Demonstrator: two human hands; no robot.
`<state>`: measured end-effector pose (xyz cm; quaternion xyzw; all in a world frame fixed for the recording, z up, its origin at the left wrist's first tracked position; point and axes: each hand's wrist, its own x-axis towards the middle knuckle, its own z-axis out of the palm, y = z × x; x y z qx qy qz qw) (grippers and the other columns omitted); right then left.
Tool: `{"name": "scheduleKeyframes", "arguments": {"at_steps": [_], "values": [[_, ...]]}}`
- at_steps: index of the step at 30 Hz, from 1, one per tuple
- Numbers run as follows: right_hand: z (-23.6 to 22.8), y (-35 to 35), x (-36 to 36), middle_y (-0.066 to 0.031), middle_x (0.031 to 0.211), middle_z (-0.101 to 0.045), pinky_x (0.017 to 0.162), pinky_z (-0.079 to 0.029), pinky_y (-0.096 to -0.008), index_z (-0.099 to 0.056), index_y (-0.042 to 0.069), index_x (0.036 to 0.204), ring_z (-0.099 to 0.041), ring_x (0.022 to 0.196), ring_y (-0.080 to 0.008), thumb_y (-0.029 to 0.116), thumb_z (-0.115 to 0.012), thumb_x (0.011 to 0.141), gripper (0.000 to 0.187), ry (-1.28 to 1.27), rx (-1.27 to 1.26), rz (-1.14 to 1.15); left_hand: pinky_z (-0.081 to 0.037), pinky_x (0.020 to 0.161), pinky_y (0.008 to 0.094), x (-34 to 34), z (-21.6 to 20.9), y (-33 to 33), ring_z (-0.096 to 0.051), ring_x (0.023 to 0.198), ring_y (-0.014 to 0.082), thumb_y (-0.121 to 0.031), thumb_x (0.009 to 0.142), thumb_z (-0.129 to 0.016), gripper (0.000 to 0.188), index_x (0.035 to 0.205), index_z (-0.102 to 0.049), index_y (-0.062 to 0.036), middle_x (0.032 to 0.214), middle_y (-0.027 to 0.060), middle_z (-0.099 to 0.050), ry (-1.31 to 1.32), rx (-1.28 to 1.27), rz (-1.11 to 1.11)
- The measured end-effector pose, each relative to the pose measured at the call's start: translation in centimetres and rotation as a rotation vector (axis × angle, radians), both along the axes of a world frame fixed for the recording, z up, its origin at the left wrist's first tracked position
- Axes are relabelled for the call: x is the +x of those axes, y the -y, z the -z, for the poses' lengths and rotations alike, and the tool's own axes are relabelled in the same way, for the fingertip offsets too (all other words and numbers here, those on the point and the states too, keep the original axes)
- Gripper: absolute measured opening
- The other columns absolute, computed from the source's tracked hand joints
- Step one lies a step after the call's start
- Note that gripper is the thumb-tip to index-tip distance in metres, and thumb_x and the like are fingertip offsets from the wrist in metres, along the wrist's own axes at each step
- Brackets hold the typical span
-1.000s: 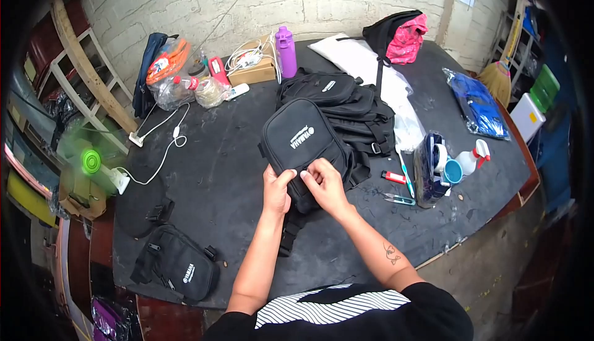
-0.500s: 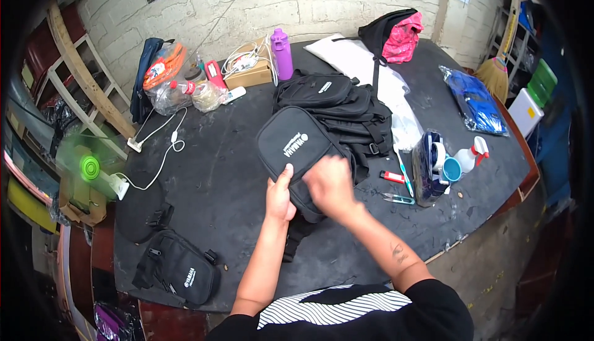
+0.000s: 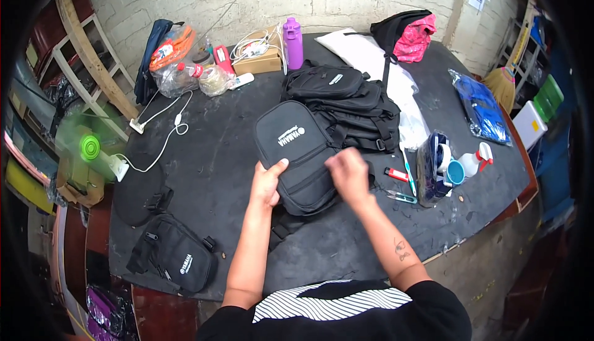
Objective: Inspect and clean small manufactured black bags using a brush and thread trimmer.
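A small black sling bag with white lettering on its front panel is held tilted over the middle of the table. My left hand grips its left edge, the thumb lying on the front and the fingers out of sight beneath. At the bag's right side, by the end of the zipper line across its front, my right hand is closed, slightly blurred; what its fingers pinch is hidden. Behind the bag lies a heap of black bags. Another black sling bag rests at the table's near left corner.
Thread snips, a red lighter and a toothbrush lie right of my right hand. Beyond them stand a clear container and a spray bottle. A purple bottle stands at the back; a white cable crosses the left side.
My right hand has moved from over the bag's front to its right side. The bag has turned slightly and shows more of its lower pocket; my left hand keeps hold. The view has shifted a little.
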<state>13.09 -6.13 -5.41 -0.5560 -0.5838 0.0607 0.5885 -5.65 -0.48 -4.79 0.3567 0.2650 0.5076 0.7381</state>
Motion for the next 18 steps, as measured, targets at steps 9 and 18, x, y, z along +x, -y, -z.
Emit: {"name": "scheduleKeyframes", "arguments": {"at_steps": [9,18], "values": [[0.5,2.1,-2.4,-0.0125,0.059,-0.050,0.050,-0.038,-0.0368,-0.051,0.004,0.063,-0.050,0.051,-0.0279,0.007,-0.070,0.072,0.021,0.220,0.083,0.079,-0.044,0.090,0.0346,2.1,-1.2,0.4,-0.057,0.102,0.0233,-0.001,0.080,-0.062,0.038,0.116,-0.054,0.0022,0.110,0.0121,-0.060,-0.148,-0.057,-0.095],[8.5,2.3,18.1,-0.0151,0.095,-0.056,0.078,-0.049,-0.0354,-0.060,0.000,0.091,-0.053,0.094,-0.0287,0.014,-0.052,0.083,0.018,0.787,-0.819,0.961,-0.044,0.095,0.0403,-0.7,-0.8,0.8,-0.055,0.108,0.0284,-0.014,0.082,-0.061,0.047,0.123,-0.046,0.0037,0.119,0.0165,-0.055,0.083,-0.095,0.049]]}}
